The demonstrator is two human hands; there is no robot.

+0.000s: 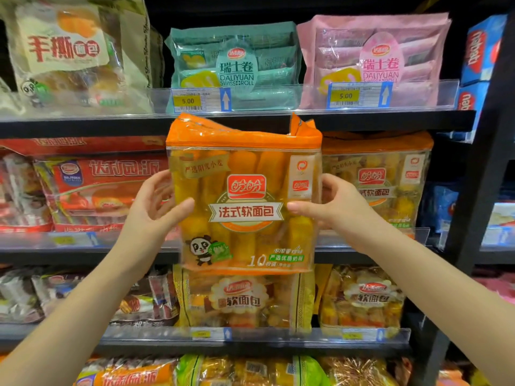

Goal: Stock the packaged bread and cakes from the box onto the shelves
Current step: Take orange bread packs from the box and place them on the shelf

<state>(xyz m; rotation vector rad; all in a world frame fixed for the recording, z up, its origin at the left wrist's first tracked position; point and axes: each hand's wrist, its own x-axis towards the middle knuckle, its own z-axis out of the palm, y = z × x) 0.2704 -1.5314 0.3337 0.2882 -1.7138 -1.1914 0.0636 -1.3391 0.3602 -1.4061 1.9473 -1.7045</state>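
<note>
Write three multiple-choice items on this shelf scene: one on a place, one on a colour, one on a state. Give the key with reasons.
1. Where does the matching orange-topped pack already on the shelf stand relative to the held bread pack?
A. To its right, on the middle shelf
B. On the top shelf
C. On the bottom shelf

2. What colour is the Swiss roll pack at the top right?
A. Teal
B. Pink
C. Orange

3. How is the held bread pack gripped?
A. By the left hand alone
B. By both hands, one on each side
C. By no hand; it lies flat

Key: 1 A, it shows behind the right hand; 2 B, pink wrapper beside the teal Swiss roll pack; 3 B, a hand grips each edge.
</note>
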